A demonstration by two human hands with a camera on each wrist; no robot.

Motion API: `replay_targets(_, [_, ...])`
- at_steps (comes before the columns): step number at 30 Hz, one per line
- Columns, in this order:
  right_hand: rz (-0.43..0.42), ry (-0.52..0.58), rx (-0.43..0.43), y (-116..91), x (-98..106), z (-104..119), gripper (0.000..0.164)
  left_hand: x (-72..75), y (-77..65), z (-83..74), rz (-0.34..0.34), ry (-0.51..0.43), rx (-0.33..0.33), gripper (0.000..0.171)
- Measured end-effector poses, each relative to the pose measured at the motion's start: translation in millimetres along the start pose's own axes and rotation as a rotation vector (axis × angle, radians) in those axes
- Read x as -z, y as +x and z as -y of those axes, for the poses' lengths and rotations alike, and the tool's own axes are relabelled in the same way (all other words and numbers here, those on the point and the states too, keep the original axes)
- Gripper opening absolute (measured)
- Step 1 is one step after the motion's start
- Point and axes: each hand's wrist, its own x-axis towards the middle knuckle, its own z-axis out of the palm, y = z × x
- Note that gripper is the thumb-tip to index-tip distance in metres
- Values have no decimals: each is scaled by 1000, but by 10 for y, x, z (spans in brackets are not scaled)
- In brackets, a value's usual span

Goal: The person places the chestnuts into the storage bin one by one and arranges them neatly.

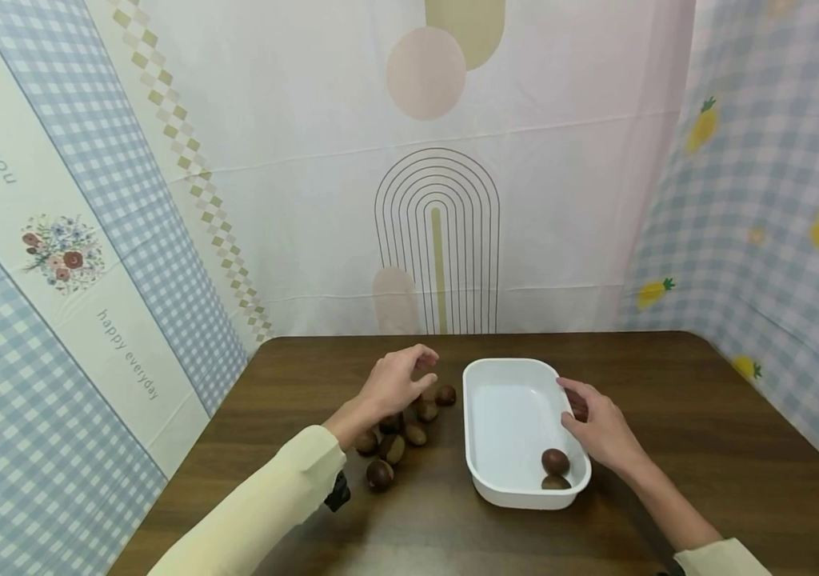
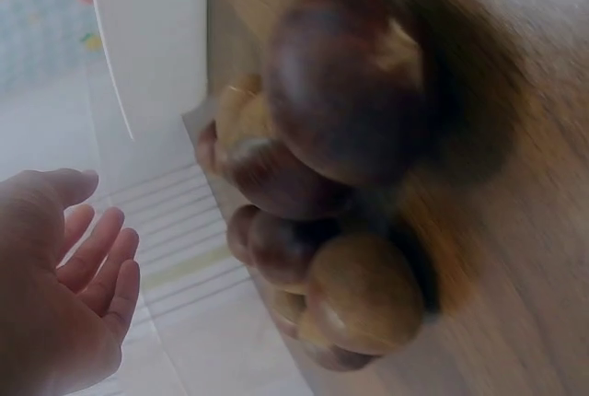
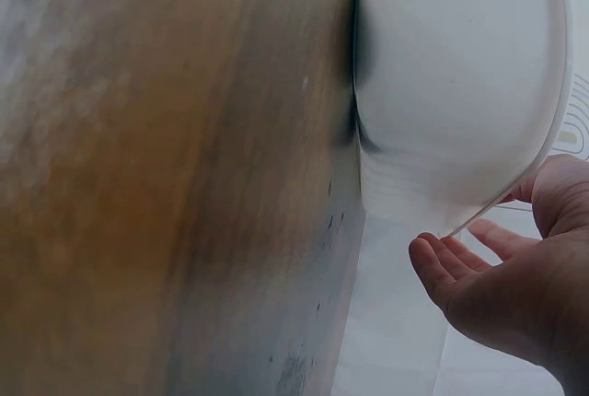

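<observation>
My left hand (image 1: pixel 393 384) hovers over a loose group of brown chestnuts (image 1: pixel 391 450), its fingers slightly bent and nothing in its grasp. In the left wrist view its palm shows empty beside the blurred chestnuts (image 2: pixel 348 83). A white rectangular tray (image 1: pixel 506 420) stands to the right of the group. Two chestnuts (image 1: pixel 556 462) lie inside it, near its close right corner. My right hand (image 1: pixel 600 428) holds the tray's right side, with thumb and fingers at the rim. From the right wrist view, fingers (image 3: pixel 437 262) lie along the outside of the rim.
Everything stands on a dark brown wooden table (image 1: pixel 424 528). Behind it hangs a pale printed cloth (image 1: pixel 309 200), with blue checked cloths (image 1: pixel 777 264) at the sides. One chestnut (image 1: pixel 445 395) lies at the group's far right, close to the tray.
</observation>
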Motion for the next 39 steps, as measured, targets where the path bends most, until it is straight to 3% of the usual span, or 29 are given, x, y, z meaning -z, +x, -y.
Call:
replay_targets(14, [-1,5,-2,6,-10,-2,55,-50,-49,233,12,41,85,32])
replay_targets(27, [-2,3,0,24,-24,-19,55,-211,-91,412,35,108,86,32])
replay_targets(39, [-7,-1,9,33,-10,-38,55,-306,-92,446,76,151,119,32])
